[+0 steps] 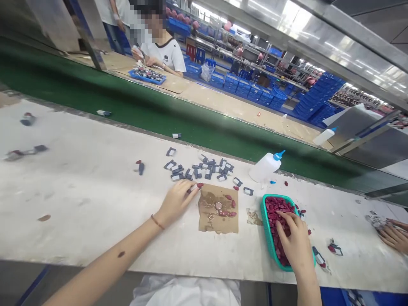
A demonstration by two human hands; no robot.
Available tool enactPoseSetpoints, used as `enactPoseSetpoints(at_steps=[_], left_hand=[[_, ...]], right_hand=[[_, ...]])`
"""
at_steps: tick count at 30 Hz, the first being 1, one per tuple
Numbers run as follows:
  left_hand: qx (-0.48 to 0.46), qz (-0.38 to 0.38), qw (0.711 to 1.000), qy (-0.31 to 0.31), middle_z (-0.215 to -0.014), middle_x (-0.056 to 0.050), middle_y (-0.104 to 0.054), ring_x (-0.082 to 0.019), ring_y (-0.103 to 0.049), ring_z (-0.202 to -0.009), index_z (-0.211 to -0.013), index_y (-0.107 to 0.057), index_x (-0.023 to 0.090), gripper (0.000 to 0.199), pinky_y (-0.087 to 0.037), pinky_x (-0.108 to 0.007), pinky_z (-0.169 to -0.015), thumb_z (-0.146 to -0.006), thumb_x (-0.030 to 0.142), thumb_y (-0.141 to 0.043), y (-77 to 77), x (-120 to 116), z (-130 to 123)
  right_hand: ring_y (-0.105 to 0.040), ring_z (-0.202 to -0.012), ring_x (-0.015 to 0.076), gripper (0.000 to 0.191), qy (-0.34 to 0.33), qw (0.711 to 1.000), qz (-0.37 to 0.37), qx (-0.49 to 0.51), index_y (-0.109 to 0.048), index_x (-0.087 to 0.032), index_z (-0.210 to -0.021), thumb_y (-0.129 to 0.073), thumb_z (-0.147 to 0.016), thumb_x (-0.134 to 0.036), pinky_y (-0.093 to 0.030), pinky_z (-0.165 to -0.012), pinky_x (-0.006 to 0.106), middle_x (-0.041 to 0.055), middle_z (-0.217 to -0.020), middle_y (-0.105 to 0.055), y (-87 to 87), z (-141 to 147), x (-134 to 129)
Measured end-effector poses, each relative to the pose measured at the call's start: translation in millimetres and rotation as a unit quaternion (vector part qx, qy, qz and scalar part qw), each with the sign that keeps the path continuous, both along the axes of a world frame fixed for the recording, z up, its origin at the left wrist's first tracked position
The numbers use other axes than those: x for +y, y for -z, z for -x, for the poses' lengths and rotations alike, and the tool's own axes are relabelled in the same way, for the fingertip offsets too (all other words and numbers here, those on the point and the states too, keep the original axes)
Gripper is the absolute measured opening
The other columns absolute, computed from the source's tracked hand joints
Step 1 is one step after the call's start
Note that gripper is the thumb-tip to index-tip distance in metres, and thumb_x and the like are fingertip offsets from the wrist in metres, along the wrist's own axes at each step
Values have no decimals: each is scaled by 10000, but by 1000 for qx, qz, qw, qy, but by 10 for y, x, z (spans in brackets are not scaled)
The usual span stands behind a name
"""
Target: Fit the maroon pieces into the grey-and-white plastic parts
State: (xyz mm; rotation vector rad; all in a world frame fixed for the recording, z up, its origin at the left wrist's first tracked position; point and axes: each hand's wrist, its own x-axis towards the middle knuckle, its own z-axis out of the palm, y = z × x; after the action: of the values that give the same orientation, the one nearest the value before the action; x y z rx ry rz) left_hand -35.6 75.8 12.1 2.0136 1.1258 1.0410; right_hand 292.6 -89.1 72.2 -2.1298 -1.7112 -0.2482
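Note:
Beside the left edge of a brown cardboard square (219,227), my left hand (178,196) pinches a small grey-and-white part (195,187) with a red tip. On the cardboard are wet, shiny smears, a small round piece (218,206) and several red pieces (228,213). My right hand (293,233) reaches into a green basket (267,238) full of small dark red pieces (276,206); its thumb and fingers are bent among them, and whether they grip one is hidden. Several grey-and-white parts (208,173) lie loosely beyond the cardboard.
A white bottle with a blue tip (265,168) stands behind the basket. A green belt (153,110) runs along the table's far side. Across it a person (165,51) works by a blue tray (148,80). Another person's hands (393,236) are at far right.

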Motion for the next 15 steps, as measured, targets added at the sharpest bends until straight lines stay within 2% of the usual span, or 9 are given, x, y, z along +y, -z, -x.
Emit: enactPoseSetpoints(at_steps=[5, 8, 11, 13, 15], left_hand=[[30, 3, 1000, 1, -878, -82, -688, -251, -613, -861, -892, -622, 189, 309, -495, -362, -774, -957, 407, -413, 8, -21, -5], [32, -1, 999, -17, -853, -67, -692, -241, -607, -819, -888, -639, 195, 305, -487, -347, -748, -949, 418, -440, -129, 94, 19], [44, 0, 999, -12, -846, -58, -695, -225, -592, -768, -910, -661, 192, 291, -475, -331, -739, -934, 409, -469, -344, 405, -22], [63, 29, 998, -4, -851, -52, -704, -214, -602, -740, -934, -670, 184, 272, -474, -313, -718, -919, 393, -496, -447, 725, -119], [84, 58, 995, -11, -827, -47, -715, -209, -616, -702, -954, -676, 174, 252, -475, -297, -671, -902, 367, -523, -477, 1110, -267]], right_hand=[[-607, -931, 285, 291, -38, 996, 81, 18, -674, -228, -952, -425, -932, -378, -484, -836, 450, 90, -958, -660, -44, -21, 89], [-630, -900, 271, 267, -34, 991, 118, 49, -664, -239, -928, -433, -923, -374, -505, -805, 422, 78, -929, -656, -113, -42, 121], [-646, -833, 253, 257, -36, 985, 150, 75, -648, -259, -865, -450, -907, -416, -530, -724, 380, 59, -879, -645, -169, -81, 180], [-654, -780, 253, 280, -47, 985, 148, 72, -643, -264, -806, -458, -894, -456, -540, -678, 373, 57, -830, -643, -151, -149, 214], [-667, -762, 255, 300, -64, 986, 138, 69, -651, -266, -792, -460, -893, -474, -552, -669, 374, 64, -814, -658, -79, -262, 232]])
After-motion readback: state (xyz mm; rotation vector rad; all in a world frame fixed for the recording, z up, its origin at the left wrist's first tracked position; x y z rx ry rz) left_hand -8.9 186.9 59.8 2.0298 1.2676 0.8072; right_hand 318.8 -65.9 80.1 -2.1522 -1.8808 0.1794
